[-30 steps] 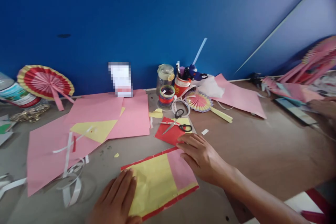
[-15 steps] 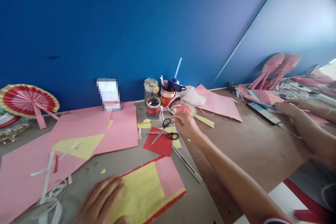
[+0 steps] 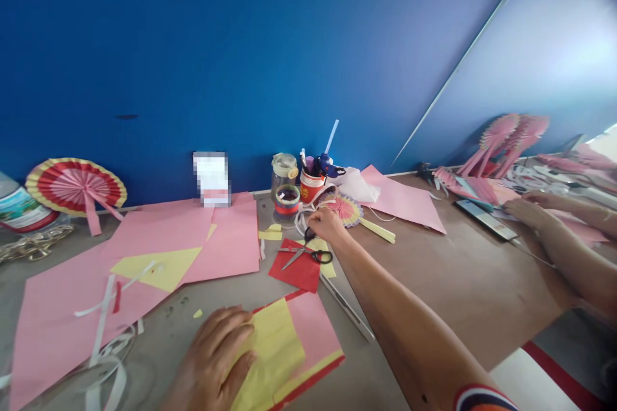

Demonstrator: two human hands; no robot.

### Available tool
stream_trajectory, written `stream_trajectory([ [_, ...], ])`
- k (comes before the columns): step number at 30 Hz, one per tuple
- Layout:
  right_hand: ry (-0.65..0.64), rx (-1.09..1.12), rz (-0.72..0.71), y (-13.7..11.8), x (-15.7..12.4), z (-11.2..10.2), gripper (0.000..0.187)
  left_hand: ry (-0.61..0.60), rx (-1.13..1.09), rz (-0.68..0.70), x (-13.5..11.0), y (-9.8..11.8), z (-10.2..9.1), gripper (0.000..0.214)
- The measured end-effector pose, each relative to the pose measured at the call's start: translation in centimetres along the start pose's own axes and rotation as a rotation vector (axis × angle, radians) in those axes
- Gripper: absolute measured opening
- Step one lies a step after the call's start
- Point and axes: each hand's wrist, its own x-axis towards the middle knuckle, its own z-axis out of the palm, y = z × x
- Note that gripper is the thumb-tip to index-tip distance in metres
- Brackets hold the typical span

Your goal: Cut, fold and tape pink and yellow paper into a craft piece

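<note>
The left hand [image 3: 218,354], fingers a little apart, is resting on the yellow-and-pink paper [image 3: 277,348], maybe to stop it sliding. The right hand [image 3: 326,223] is bending over the scissors [image 3: 305,248] lying on the red paper [image 3: 299,277]; I can't tell if it's gripping them.

The paper panel [image 3: 277,339] lies flat and aslant on the grey tabletop [image 3: 355,374], yellow covering much of its pink, with red trim along its far and near edges. Beyond it, black-handled scissors [image 3: 304,248] sit with blades spread over a red sheet [image 3: 295,275], tips toward the left.
</note>
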Motion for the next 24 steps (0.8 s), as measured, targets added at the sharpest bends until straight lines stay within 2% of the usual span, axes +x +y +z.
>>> stream_trajectory([
  [4,0.026,0.009,0.024,-0.7,-0.7,-0.7,0.019,-0.026,-0.038,-0.038,-0.4,-0.2,0.6,0.019],
  [9,0.056,0.090,0.033,-2.7,-0.9,0.7,0.006,0.004,-0.049,-0.016,-0.4,-0.3,0.8,0.018],
  [13,0.117,0.269,0.088,-2.1,-0.5,1.0,0.011,0.013,-0.038,-0.023,-0.6,-0.3,0.4,0.017],
  [16,0.154,0.476,0.113,-0.7,-0.2,-0.6,0.019,0.011,-0.055,-0.029,-0.6,-0.2,0.3,0.017],
  [19,0.189,0.703,0.105,0.3,-0.4,-3.3,0.031,0.026,-0.088,-0.016,-0.6,-0.3,0.5,0.016],
  [22,0.223,0.890,0.047,0.0,-1.7,-5.6,0.034,0.058,-0.150,-0.025,-0.7,-0.3,0.7,0.018],
  [24,0.203,0.988,-0.020,-1.0,-3.2,-6.2,0.032,0.079,-0.189,-0.082,-0.7,-0.3,0.7,0.022],
])
